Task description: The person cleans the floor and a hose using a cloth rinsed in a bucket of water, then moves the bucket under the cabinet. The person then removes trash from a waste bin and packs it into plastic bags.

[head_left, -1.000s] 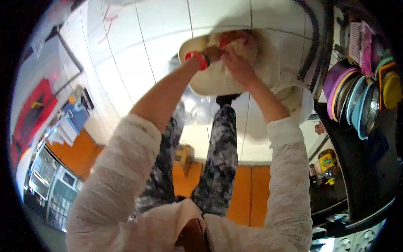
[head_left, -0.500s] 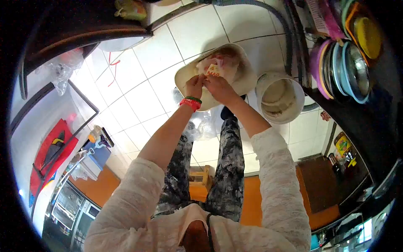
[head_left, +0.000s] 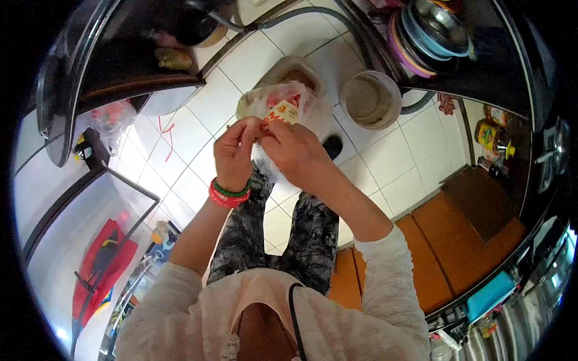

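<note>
My left hand point(head_left: 236, 150), with green and red bands at the wrist, is closed at the fingertips on the edge of a clear plastic bag point(head_left: 322, 117). Beside it, the fingers of my right hand point(head_left: 295, 149) pinch the same gathered edge, fingertips nearly touching. Pinkish-red contents show through the bag. A yellow-white printed label point(head_left: 285, 112) with red letters shows just past my fingers; whether it is part of the bag or a separate packet I cannot tell. Behind and below the bag is a pale plastic basin point(head_left: 263, 77) on the floor, partly hidden.
A white bucket point(head_left: 394, 99) stands on the tiled floor right of the basin. Nested bowls and colanders point(head_left: 415, 45) sit on a dark shelf at upper right. A grey hose point(head_left: 295, 13) runs across the back. A red string point(head_left: 169, 135) lies on the tiles at left.
Both hands have come up and nearer to me, lifting the bag from the basin. The view has shifted, with the bucket and bowls now farther left and higher.
</note>
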The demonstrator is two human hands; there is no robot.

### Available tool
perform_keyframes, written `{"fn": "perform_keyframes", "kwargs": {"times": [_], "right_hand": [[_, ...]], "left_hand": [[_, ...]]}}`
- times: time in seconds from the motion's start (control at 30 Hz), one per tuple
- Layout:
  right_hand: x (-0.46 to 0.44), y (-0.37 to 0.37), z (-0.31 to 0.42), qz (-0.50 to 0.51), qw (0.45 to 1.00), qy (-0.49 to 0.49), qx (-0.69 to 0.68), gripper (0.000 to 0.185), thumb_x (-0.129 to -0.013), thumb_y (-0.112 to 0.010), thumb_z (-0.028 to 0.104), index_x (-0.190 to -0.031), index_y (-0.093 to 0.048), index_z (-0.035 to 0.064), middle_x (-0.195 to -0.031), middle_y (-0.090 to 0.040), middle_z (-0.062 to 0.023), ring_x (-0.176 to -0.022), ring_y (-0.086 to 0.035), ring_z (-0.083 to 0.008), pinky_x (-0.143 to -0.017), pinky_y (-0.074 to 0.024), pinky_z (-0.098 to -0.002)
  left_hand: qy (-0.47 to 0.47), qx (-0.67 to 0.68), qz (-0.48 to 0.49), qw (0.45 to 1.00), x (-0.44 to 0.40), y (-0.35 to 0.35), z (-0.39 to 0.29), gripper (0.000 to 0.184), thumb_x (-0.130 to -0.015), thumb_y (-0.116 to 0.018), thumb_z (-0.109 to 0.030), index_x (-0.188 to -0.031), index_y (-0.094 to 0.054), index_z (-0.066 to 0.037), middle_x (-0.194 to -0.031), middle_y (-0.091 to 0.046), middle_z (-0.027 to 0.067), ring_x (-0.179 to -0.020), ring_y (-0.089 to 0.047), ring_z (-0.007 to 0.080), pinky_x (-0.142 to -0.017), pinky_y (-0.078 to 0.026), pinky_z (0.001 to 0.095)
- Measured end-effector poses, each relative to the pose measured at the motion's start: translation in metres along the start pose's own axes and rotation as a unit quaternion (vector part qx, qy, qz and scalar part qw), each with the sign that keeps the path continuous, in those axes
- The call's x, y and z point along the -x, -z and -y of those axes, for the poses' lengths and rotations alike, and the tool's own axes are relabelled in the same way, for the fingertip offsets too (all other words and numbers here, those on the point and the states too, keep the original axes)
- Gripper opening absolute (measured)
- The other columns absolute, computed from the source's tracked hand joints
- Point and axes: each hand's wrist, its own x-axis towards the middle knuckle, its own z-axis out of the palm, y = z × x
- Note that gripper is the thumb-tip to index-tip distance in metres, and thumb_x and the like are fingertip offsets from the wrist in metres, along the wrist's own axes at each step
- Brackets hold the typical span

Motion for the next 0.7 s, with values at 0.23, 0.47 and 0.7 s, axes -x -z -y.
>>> {"fn": "perform_keyframes", "kwargs": {"times": [0.23, 0.47, 0.7], "right_hand": [[0.045, -0.026, -0.03, -0.095, 0.977, 0.003, 0.192, 0.012, -0.069, -0.056, 0.008, -0.081, -0.057, 0.0076, -0.082, -0.047, -0.0065, -0.086, -0.05, -0.0257, -0.071, -0.0376, -0.0409], [0.099, -0.041, -0.029, -0.062, 0.967, -0.089, 0.229, 0.018, -0.074, -0.056, 0.018, -0.09, -0.06, 0.0107, -0.085, -0.048, -0.006, -0.087, -0.046, -0.0248, -0.076, -0.0332, -0.0437], [0.093, -0.052, -0.037, -0.122, 0.959, -0.068, 0.246, 0.01, -0.074, -0.058, 0.019, -0.081, -0.058, 0.0102, -0.079, -0.052, -0.0058, -0.084, -0.05, -0.0256, -0.068, -0.0338, -0.0424]], "left_hand": [[-0.049, -0.014, 0.006, 0.999, 0.003, -0.031, 0.072, 0.024, -0.091, -0.051, -0.018, -0.096, -0.062, 0.003, -0.082, -0.062, 0.0035, -0.074, -0.056, 0.0093, -0.066, -0.047, 0.0228], [-0.072, -0.114, -0.045, 0.99, 0.036, -0.063, 0.089, 0.02, -0.089, -0.053, -0.015, -0.091, -0.063, 0.002, -0.08, -0.065, 0.0066, -0.075, -0.058, 0.0109, -0.068, -0.046, 0.024], [-0.077, -0.185, -0.117, 0.973, 0.027, -0.056, 0.103, 0.019, -0.089, -0.053, -0.016, -0.089, -0.065, -0.001, -0.077, -0.063, 0.0022, -0.071, -0.054, 0.0077, -0.065, -0.044, 0.022]]}}
